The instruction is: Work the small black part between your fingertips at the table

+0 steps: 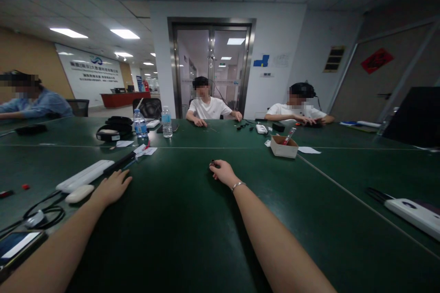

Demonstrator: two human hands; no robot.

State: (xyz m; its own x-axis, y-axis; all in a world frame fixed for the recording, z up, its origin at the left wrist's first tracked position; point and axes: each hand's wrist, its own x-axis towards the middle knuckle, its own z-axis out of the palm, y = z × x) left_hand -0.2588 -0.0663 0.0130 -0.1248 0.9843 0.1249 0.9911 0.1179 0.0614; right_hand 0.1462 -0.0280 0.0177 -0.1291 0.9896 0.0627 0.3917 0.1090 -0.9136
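Note:
My right hand, with a bracelet at the wrist, is closed over the middle of the green table. Its fingertips pinch a small dark object, too small to name. On the left, my left hand lies open with its fingers stretched out on the tabletop. Just beyond those fingers is a long black object; whether they touch it I cannot tell. Beside the left wrist are a long white device and a smooth white rounded object.
A small open box stands right of centre. Two water bottles and a black case are at the far left. A phone and black cables lie near left. Three people sit around the table.

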